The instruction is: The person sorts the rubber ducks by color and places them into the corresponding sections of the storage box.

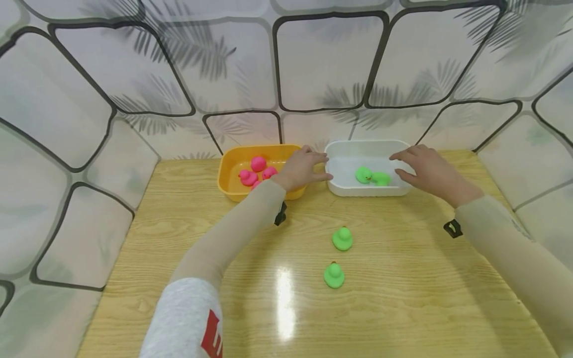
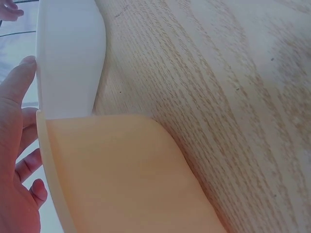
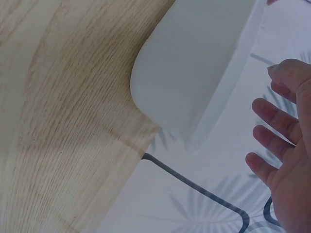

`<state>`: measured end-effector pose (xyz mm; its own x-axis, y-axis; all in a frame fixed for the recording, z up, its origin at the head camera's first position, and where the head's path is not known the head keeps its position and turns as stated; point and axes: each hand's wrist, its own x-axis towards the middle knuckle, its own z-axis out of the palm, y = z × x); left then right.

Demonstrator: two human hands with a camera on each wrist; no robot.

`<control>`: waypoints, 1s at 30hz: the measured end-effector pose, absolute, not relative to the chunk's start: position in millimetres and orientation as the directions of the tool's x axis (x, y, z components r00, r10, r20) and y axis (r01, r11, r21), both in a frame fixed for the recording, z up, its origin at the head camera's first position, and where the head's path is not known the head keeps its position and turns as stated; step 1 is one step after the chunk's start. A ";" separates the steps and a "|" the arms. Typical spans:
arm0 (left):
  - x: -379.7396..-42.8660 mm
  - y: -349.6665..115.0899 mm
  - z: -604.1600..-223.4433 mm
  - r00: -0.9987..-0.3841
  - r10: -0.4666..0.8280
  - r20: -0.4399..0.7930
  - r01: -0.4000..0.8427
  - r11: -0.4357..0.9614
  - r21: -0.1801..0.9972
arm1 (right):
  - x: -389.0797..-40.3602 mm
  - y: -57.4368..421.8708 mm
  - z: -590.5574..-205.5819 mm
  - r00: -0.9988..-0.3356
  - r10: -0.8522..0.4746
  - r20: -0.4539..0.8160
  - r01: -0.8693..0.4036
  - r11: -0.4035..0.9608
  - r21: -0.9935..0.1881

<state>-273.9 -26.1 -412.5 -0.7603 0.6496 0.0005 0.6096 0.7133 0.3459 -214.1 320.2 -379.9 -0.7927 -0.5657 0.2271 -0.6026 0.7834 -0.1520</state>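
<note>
My left hand (image 1: pixel 301 170) is over the right end of an orange tub (image 1: pixel 229 186), its fingertips near the left end of a white tub (image 1: pixel 369 192). In the left wrist view its fingers are spread beside the two rims; I cannot tell whether they touch. Over the white tub's right end hovers my right hand (image 1: pixel 427 171), fingers loosely bent around nothing. The right wrist view shows a gap between those fingers and the white wall (image 3: pixel 194 73). Two green rubber ducks (image 1: pixel 364 174) lie inside the white tub. Several pink rubber ducks (image 1: pixel 258 164) fill part of the orange one, some hidden by my left hand.
Two more green ducks stand on the wooden table (image 1: pixel 403 298) in front of the white tub: one duck (image 1: pixel 342 239) nearer to it, the other duck (image 1: pixel 334 275) closer to me. Patterned fabric (image 1: pixel 331 59) walls off the back and both sides.
</note>
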 end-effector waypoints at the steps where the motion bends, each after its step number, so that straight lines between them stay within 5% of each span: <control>1: -274.1 -26.2 -412.6 -0.761 0.649 0.002 0.609 0.713 0.348 | -212.2 318.8 -379.9 -0.783 -0.572 0.243 -0.614 0.775 -0.153; 13: -273.2 -26.4 -411.3 -0.762 0.647 0.010 0.612 0.716 0.336 | -193.4 300.8 -381.5 -0.643 -0.670 0.372 -0.746 0.657 -0.106; 30: -272.2 -26.8 -410.2 -0.752 0.659 0.014 0.627 0.709 0.324 | -163.3 279.2 -389.8 -0.579 -0.736 0.349 -0.808 0.577 -0.122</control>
